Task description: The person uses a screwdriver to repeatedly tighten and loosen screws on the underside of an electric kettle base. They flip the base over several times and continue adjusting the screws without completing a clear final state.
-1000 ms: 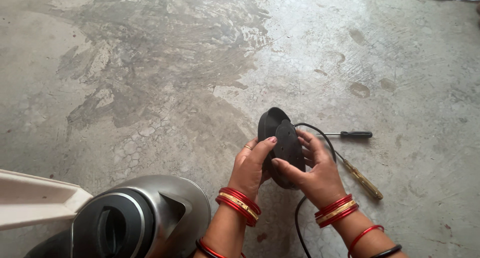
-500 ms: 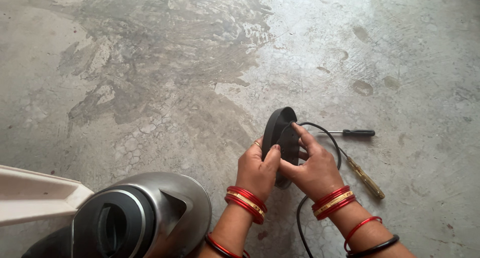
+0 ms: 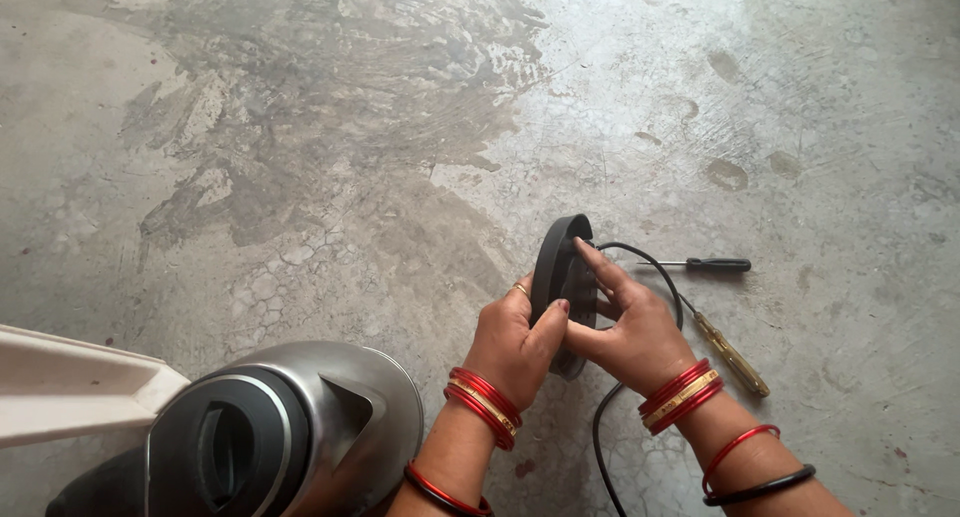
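Note:
Both of my hands hold a round black kettle base (image 3: 556,267) upright on its edge above the concrete floor. My left hand (image 3: 515,339) grips its near left side, thumb against the rim. Fingers of my right hand (image 3: 630,327) press on its right face. A black cord (image 3: 604,417) runs from the base down between my wrists. Red bangles circle both wrists. A steel electric kettle (image 3: 290,432) with a black lid stands at the lower left, close to my left forearm.
Two screwdrivers lie on the floor right of my hands: a black-handled one (image 3: 715,265) and a brown-handled one (image 3: 730,355). A white plastic object (image 3: 70,382) juts in from the left edge. The floor (image 3: 330,157) is stained, cracked concrete.
The black base has turned from showing its broad face to standing edge-on. My hands have shifted around it, staying in about the same spot.

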